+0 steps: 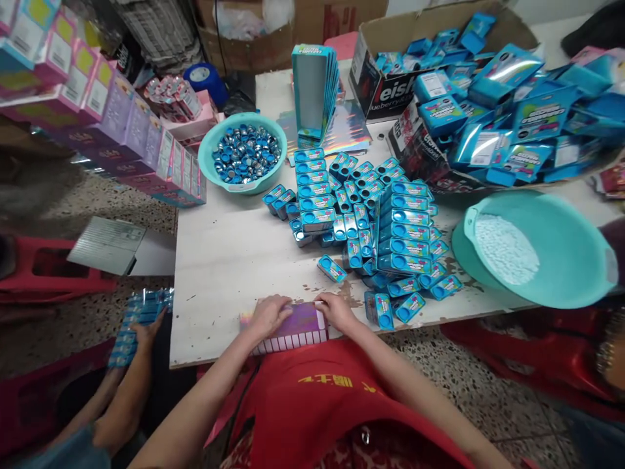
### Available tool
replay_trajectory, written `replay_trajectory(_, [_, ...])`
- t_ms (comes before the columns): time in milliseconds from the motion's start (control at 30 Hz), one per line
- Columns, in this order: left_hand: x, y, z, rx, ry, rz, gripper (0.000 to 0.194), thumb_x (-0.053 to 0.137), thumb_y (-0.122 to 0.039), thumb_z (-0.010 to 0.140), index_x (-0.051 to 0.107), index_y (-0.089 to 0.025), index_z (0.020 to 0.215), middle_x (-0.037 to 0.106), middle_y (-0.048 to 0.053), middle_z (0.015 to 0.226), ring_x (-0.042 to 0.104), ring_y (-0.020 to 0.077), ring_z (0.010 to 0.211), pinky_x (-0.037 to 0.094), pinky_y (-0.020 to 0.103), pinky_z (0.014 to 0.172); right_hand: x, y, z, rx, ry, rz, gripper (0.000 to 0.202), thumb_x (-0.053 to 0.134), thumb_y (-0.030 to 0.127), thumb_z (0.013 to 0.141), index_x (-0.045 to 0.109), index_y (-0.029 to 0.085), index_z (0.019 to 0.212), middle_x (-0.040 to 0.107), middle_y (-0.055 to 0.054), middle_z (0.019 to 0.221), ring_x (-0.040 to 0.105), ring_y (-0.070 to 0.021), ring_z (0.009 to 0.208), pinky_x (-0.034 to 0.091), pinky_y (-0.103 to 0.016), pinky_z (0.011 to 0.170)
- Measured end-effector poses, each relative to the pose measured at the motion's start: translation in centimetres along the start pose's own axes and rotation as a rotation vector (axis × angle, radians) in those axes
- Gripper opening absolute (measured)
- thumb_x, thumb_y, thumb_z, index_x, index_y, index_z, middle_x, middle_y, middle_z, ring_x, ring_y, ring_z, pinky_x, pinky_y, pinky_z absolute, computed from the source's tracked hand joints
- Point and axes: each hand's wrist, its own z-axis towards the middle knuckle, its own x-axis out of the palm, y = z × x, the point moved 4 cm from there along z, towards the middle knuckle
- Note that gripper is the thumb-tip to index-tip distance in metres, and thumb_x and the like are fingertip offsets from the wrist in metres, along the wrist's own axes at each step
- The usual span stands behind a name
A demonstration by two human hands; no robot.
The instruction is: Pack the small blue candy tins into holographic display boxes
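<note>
A flat purple box [300,320] with a row of white segments along its near side lies at the table's front edge, against the red apron. My left hand [268,316] rests over its left part, fingers closed on it; their tips partly hide behind the hand. At the box's right end my right hand [336,312] grips the edge between thumb and fingers. Beyond the hands, small blue tins [332,268] with printed labels lie loose. Other tins stand in stacked rows [404,247] and a heap further back.
A turquoise basin [208,159] of round metal-and-blue caps stands back left; another basin [576,254] with white pellets is at the right. Cartons [381,107] overflow with blue packs. An upright blue display box [312,91] stands behind. At left, another person's hand [146,329] holds blue packs.
</note>
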Motion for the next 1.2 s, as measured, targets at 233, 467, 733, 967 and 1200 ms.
replay_trajectory(233, [1.5, -2.0, 4.3, 0.035, 0.140, -0.089, 0.027, 0.041, -0.028, 0.084, 0.065, -0.017, 0.081, 0.068, 0.004, 0.081, 0.058, 0.0174, 0.076, 0.037, 0.025, 0.068, 0.3, 1.1, -0.4, -0.117, -0.144, -0.317, 0.024, 0.053, 0.016, 0.085, 0.065, 0.025, 0.104, 0.066, -0.005, 0.107, 0.060, -0.0195, 0.095, 0.047, -0.030, 0.078])
replay_trajectory(467, [1.8, -1.6, 4.3, -0.042, 0.110, -0.083, 0.025, 0.041, -0.026, 0.082, 0.065, -0.018, 0.078, 0.067, 0.003, 0.078, 0.056, 0.0154, 0.073, 0.035, 0.023, 0.067, 2.1, 1.7, -2.3, -0.363, -0.069, -0.605, 0.039, 0.046, 0.010, 0.087, 0.052, 0.017, 0.125, 0.047, -0.012, 0.136, 0.040, -0.0254, 0.125, 0.036, -0.041, 0.096])
replay_trajectory(733, [2.0, -1.6, 4.5, -0.065, 0.078, -0.069, 0.024, 0.042, -0.025, 0.083, 0.065, -0.018, 0.081, 0.069, 0.003, 0.081, 0.059, 0.0161, 0.077, 0.036, 0.024, 0.069, 1.2, 1.8, -3.2, -0.216, -0.152, -0.507, 0.013, 0.052, 0.021, 0.087, 0.063, 0.018, 0.094, 0.064, -0.011, 0.104, 0.055, -0.0233, 0.099, 0.042, -0.034, 0.080])
replay_trajectory(967, [0.3, -3.0, 3.4, 0.033, -0.053, -0.260, 0.031, 0.038, -0.030, 0.087, 0.065, -0.018, 0.094, 0.066, 0.007, 0.102, 0.055, 0.0201, 0.100, 0.037, 0.032, 0.089, -4.3, 3.8, -4.2, 0.036, -0.176, -0.097, 0.008, 0.058, 0.023, 0.082, 0.060, 0.020, 0.075, 0.065, -0.002, 0.076, 0.058, -0.0158, 0.071, 0.039, -0.025, 0.064])
replay_trajectory(1200, [-3.0, -6.9, 1.9, 0.201, 0.078, -0.878, 0.029, 0.057, -0.039, 0.075, 0.063, -0.014, 0.089, 0.064, 0.002, 0.080, 0.055, 0.0123, 0.067, 0.043, 0.024, 0.064, -8.1, 5.3, -2.7, 0.084, -0.186, 0.361, 0.016, 0.058, 0.032, 0.076, 0.058, 0.019, 0.068, 0.060, 0.002, 0.062, 0.054, -0.0127, 0.057, 0.038, -0.022, 0.054])
